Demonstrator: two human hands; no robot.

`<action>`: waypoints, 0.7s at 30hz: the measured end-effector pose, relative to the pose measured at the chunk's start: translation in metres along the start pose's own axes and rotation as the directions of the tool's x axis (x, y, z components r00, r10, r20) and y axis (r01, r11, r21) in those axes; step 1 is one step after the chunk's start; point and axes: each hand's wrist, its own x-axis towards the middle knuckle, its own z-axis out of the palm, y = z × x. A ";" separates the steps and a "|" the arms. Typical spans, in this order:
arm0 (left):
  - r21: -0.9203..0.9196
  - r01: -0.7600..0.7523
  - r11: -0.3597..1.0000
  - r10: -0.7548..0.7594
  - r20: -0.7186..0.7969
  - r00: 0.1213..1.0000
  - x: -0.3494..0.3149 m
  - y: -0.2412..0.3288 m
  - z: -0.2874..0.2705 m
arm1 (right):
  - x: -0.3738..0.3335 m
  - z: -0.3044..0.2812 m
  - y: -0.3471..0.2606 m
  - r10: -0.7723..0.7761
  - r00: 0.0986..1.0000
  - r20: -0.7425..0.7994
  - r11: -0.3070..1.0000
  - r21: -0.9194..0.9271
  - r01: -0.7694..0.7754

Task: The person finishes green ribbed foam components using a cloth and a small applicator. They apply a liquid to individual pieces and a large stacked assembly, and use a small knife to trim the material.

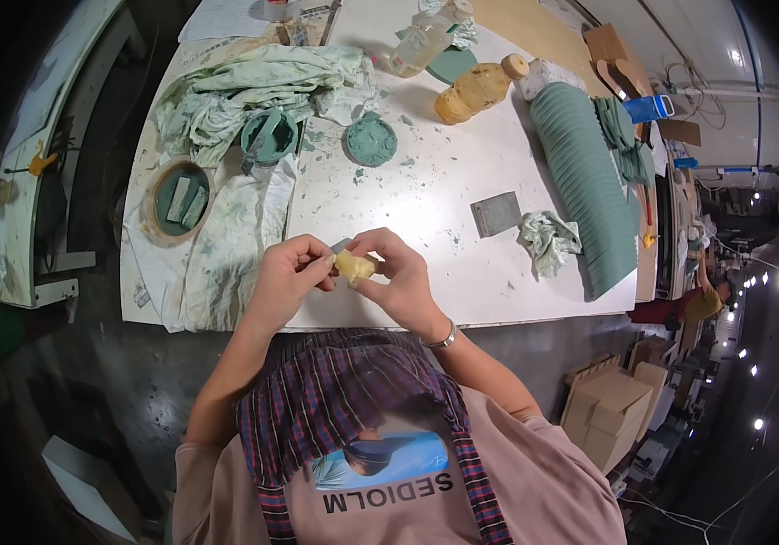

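Close to the table's front edge, both hands meet around a small, pale yellow, lumpy piece; its exact kind I cannot make out. My left hand pinches its left side between thumb and fingers. On the other side, the thumb and curled fingers of my right hand grip it. A bit of a flat grey piece shows just behind the fingers; whether a hand touches it I cannot tell. A grey rectangular pad and a crumpled, green-stained cloth lie to the right.
Green-smeared cloths cover the left side, beside a tub of green paste, its paste-covered lid and a round bowl with blocks. Farther back are a yellowish bottle and a clear bottle. Green discs line the right edge.
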 end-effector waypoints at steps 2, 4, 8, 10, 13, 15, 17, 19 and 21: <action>-0.034 0.002 0.999 -0.002 0.002 1.000 0.001 -0.002 0.001 | 0.000 0.000 0.000 -0.047 0.999 0.000 0.997 -0.054 0.047; -0.067 0.006 0.998 -0.006 0.006 1.000 0.001 -0.001 0.003 | 0.000 -0.001 0.001 -0.067 0.998 0.005 0.993 -0.102 0.067; -0.034 -0.001 0.999 0.001 0.005 1.000 0.000 -0.004 0.007 | 0.001 0.000 0.002 -0.121 0.992 0.042 0.970 -0.206 0.127; 0.005 -0.011 1.000 0.011 0.003 1.000 0.001 -0.008 0.005 | 0.002 0.001 0.003 -0.128 0.991 0.037 0.965 -0.225 0.133; 0.062 -0.056 0.997 0.057 -0.001 0.998 0.002 -0.008 0.004 | 0.003 0.001 0.004 -0.133 0.991 0.031 0.960 -0.244 0.137; 0.572 -0.089 0.815 0.151 -0.061 0.987 0.001 -0.005 0.006 | 0.004 0.001 0.004 -0.130 0.991 0.030 0.961 -0.244 0.134; 0.642 -0.236 0.729 0.341 -0.042 0.939 0.000 -0.009 0.009 | 0.006 0.003 0.004 -0.094 0.995 0.015 0.946 -0.310 0.094; 0.705 -0.362 0.609 0.516 -0.006 0.856 0.001 -0.012 0.009 | 0.007 0.006 -0.001 -0.049 0.999 0.005 0.954 -0.295 0.049; 0.691 -0.379 0.616 0.535 -0.014 0.845 0.001 -0.014 0.005 | 0.009 0.007 -0.004 -0.005 1.000 -0.004 0.960 -0.279 0.004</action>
